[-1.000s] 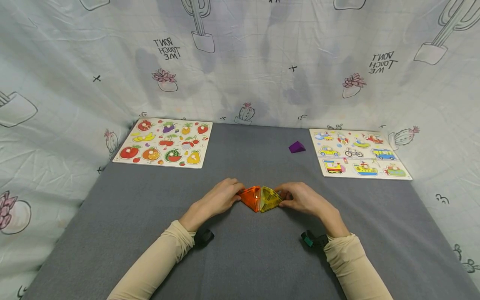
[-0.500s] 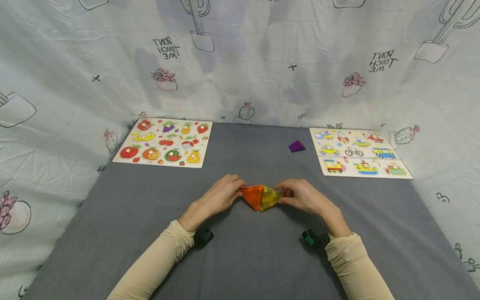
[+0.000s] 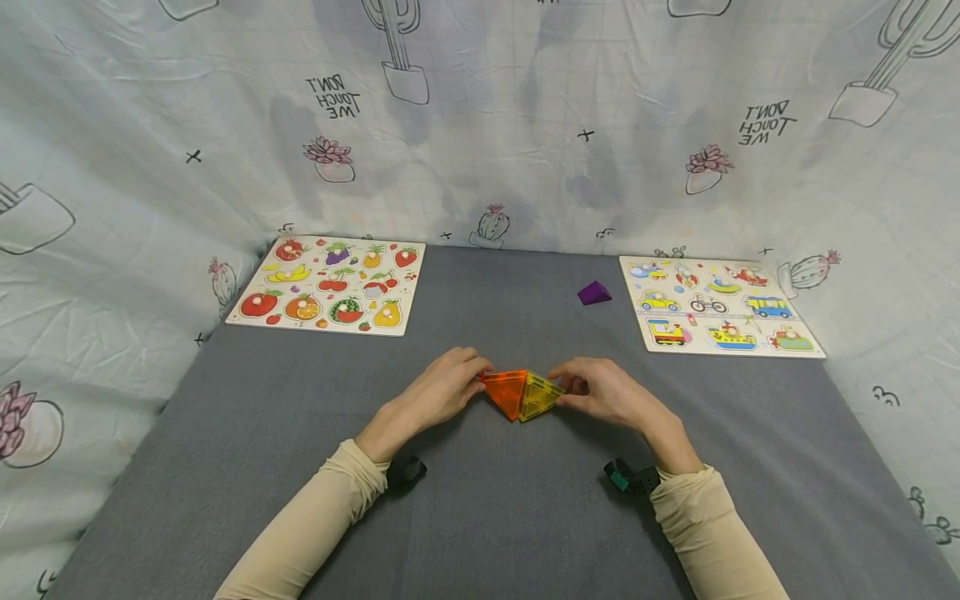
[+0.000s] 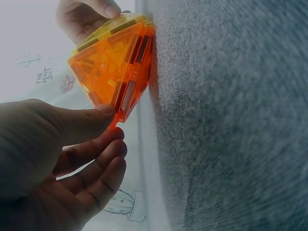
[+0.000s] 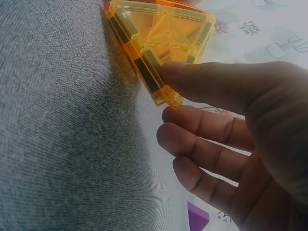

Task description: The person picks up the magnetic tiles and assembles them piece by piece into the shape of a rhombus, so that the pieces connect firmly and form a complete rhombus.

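Note:
In the middle of the table, my left hand (image 3: 441, 390) pinches the left corner of the orange translucent triangular magnetic tiles (image 3: 506, 392), thumb on the near face. My right hand (image 3: 613, 396) pinches the outer corner of the yellow translucent triangular magnetic tiles (image 3: 538, 397). Orange and yellow meet along an upright edge and touch; both pieces lean like sides of a pyramid close to the cloth. Dark magnet strips show along the edges of the orange tiles (image 4: 108, 67) in the left wrist view. The back of the joined shape is hidden.
A purple wedge-shaped block (image 3: 594, 293) lies farther back, right of centre. A fruit puzzle board (image 3: 330, 287) is at the back left and a vehicle puzzle board (image 3: 720, 308) at the back right. Grey cloth (image 3: 517, 517) covers the table; a printed curtain (image 3: 487, 125) hangs behind.
The narrow gap between the orange and yellow tiles has closed, and the orange face has turned. Both hands shifted slightly farther from me, then stayed nearly still.

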Motion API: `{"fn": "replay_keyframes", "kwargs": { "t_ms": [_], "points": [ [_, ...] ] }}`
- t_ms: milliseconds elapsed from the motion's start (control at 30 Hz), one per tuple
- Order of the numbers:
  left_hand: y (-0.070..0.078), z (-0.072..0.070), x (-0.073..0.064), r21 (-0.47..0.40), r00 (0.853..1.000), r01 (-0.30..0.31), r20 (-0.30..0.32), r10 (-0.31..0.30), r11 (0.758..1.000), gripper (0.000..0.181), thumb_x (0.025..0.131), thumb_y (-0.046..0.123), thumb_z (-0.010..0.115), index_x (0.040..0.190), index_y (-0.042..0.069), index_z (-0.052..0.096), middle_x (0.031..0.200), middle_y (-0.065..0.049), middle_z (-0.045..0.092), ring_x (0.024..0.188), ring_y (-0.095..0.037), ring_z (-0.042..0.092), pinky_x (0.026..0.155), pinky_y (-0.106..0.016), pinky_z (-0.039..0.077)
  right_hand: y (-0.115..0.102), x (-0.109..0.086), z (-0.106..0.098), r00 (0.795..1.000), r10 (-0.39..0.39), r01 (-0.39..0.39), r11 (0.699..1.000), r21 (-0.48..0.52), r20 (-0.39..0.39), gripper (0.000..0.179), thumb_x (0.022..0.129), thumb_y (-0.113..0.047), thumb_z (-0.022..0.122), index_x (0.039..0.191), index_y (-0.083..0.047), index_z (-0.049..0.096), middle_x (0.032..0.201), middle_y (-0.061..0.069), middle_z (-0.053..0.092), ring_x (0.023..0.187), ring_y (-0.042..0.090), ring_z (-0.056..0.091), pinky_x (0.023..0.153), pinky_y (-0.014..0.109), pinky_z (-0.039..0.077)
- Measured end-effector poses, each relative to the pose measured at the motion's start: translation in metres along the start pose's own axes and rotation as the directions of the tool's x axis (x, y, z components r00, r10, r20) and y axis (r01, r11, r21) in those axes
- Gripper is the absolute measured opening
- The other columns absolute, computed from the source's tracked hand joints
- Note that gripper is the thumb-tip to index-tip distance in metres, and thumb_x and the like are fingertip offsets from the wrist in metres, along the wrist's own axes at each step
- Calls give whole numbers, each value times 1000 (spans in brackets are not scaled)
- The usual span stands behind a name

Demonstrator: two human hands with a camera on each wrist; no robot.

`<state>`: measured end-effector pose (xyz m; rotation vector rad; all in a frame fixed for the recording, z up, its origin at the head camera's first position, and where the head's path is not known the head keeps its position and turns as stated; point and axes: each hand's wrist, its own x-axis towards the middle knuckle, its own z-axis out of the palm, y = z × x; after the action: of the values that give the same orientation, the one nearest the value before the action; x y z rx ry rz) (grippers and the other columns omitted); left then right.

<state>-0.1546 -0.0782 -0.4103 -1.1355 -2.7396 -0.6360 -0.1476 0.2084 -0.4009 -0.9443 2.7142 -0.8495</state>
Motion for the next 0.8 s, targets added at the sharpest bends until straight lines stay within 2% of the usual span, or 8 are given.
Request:
{"fn": "replay_keyframes", "kwargs": {
  "t_ms": [433, 667, 800],
  "points": [
    [-1, -1, 0, -27, 1000, 25, 0, -25, 999, 19, 93, 14, 66, 109, 6, 70, 101, -7, 69, 91, -21, 63, 81, -36, 52, 2, 0, 0, 1000, 9, -9, 1000, -3, 27, 31, 87, -17, 74, 116, -9, 69, 89, -3, 69, 78, 3, 59, 68, 23, 51],
    [-2, -1, 0, 9, 1000, 1, -21, -1, 1000, 18, 99, 17, 57, 104, 9, 71, 98, -3, 69, 90, -19, 63, 83, -35, 52, 6, -1, 2, 998, 1, 0, 1000, -21, 61, 29, 87, -16, 74, 114, -8, 69, 88, -1, 70, 77, 4, 60, 68, 23, 51],
    [-3, -1, 0, 1, 1000, 8, -26, -8, 1000, 17, 99, 16, 57, 104, 8, 71, 98, -3, 69, 91, -19, 64, 84, -35, 53, 7, 0, 3, 998, -9, 11, 1000, -28, 67, 28, 86, -16, 75, 112, -7, 69, 86, -1, 69, 75, 3, 58, 66, 22, 50]
  ]
}}
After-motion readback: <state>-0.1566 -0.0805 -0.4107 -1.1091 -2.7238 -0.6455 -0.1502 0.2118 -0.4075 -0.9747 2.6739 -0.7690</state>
